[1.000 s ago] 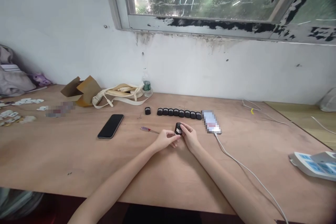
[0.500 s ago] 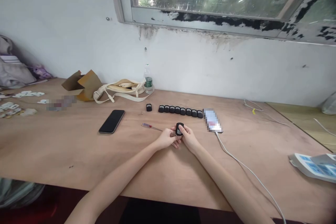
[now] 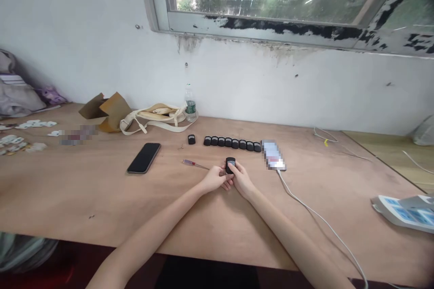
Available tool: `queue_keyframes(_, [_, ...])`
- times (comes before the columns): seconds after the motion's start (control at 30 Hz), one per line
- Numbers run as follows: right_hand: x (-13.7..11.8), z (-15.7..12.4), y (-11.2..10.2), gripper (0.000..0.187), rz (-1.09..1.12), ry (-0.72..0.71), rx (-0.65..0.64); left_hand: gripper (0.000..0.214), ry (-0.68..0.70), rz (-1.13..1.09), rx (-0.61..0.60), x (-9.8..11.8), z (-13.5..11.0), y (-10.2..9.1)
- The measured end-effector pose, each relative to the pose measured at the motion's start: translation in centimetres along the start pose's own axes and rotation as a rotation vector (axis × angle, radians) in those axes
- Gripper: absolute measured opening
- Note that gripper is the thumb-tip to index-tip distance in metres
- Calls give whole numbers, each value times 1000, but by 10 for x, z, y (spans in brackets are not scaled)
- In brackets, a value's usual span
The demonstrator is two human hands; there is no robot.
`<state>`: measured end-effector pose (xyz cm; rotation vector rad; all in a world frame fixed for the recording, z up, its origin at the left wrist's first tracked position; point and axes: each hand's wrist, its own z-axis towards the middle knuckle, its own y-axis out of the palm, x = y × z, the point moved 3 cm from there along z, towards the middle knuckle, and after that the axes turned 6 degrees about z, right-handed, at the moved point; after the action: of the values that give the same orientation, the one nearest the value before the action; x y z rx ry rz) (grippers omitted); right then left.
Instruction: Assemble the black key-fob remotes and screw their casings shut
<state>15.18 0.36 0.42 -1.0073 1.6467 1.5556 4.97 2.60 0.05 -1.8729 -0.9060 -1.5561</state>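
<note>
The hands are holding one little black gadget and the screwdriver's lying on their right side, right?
Not quite: the screwdriver lies on their left side, as the head view shows. The left hand and right hand are holding one little black gadget.

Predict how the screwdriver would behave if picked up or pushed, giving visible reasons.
The screwdriver would probably stay stiff, since its shaft looks straight and metallic. Pushed, it might roll, being slender and lying on the table. It is probably light, being far slimmer than the left hand nearby.

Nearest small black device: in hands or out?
In: left hand and right hand hold the device, right thumb on its front.
</note>
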Motion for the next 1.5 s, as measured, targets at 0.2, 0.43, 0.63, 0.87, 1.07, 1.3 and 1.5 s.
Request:
queue_keyframes(0.2, [0, -1, 0, 40, -34, -15, 18, 50, -25, 11, 12, 2, -1, 1])
queue_keyframes(0.43, [0, -1, 2, 38, 34, -5, 17, 51, 8, 4, -6, 7, -3, -2])
queue_keyframes(0.63, [1, 0, 0, 36, 32, -23, 54, 50, 8, 32, -23, 6, -3, -2])
queue_keyframes(0.87, [-4, -3, 1, 31, -61, -80, 22, 55, -17, -19, -21, 5, -3, -3])
queue_keyframes(1.07, [-4, -3, 0, 30, -83, -75, 26, 55, -6, -22, -41, 1, -1, -4])
queue_keyframes(1.3, [-3, -2, -1, 30, -99, -55, 55, 52, -11, -14, -21, 3, -2, -3])
queue_keyframes(1.5, [-2, -1, 1, 30, -19, -40, 18, 50, -14, 24, -31, 6, -3, -5])
